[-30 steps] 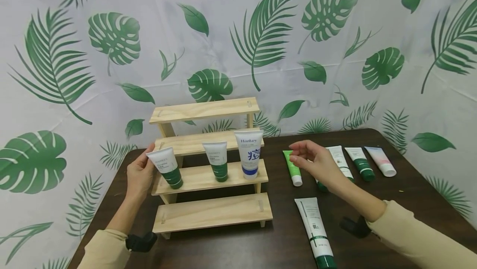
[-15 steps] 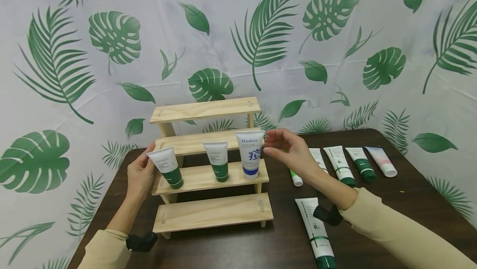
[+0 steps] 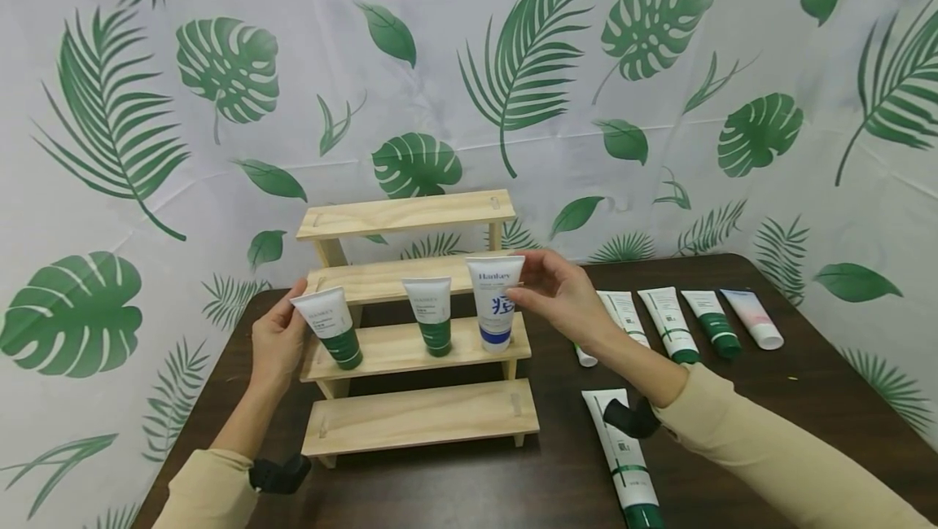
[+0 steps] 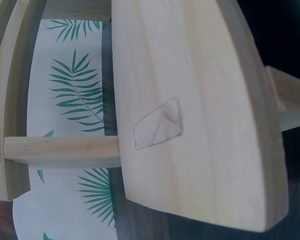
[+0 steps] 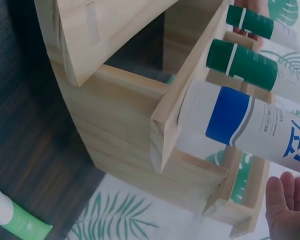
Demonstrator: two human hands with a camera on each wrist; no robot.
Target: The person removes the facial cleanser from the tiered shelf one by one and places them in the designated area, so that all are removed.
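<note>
A white-and-blue squeeze tube (image 3: 494,305) stands on its cap on the second shelf from the bottom of a wooden tiered stand (image 3: 421,417). My right hand (image 3: 560,297) pinches its upper right edge, thumb in front and fingers behind; in the right wrist view the fingers (image 5: 287,200) lie beside it. Two white-and-green tubes share that shelf, a middle tube (image 3: 428,313) and a left tube (image 3: 331,327), which leans leftward. At the shelf's left end, my left hand (image 3: 277,343) lies beside the left tube, fingers partly behind it; contact is hidden.
Several tubes lie on the dark table (image 3: 410,496) right of the stand, among them a green tube (image 5: 27,222), a pink-white tube (image 3: 755,321) and a long white-and-green tube (image 3: 623,448) nearer me. A leaf-print cloth (image 3: 440,65) hangs behind.
My right hand has moved left from above the lying tubes to the white-and-blue tube and now pinches its edge. My left hand has stayed in place.
</note>
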